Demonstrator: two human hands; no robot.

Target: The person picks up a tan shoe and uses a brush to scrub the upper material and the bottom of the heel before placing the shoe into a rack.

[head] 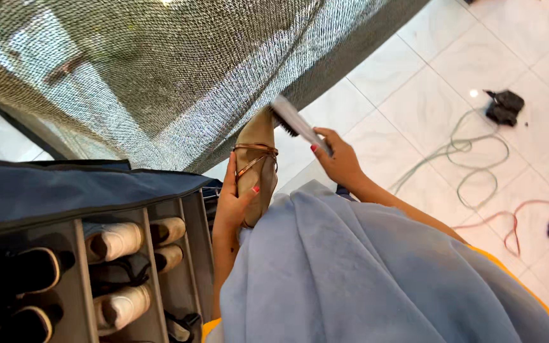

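My left hand [231, 202] grips a tan strappy sandal [257, 166] from the side and holds it upright, sole facing me, thin copper straps across it. My right hand [339, 160] holds a white-backed brush [295, 119] with dark bristles. The bristles rest against the top end of the sandal. Both hands are raised in front of a grey mesh curtain [160, 70]. A light blue cloth [376, 273] covers my lap below the hands.
A grey fabric shoe organiser [77, 254] at lower left holds white and black shoes in compartments under a dark blue flap [65, 190]. On the white tiled floor [427, 82] lie green and red cables [471, 165] and a black adapter [504, 105].
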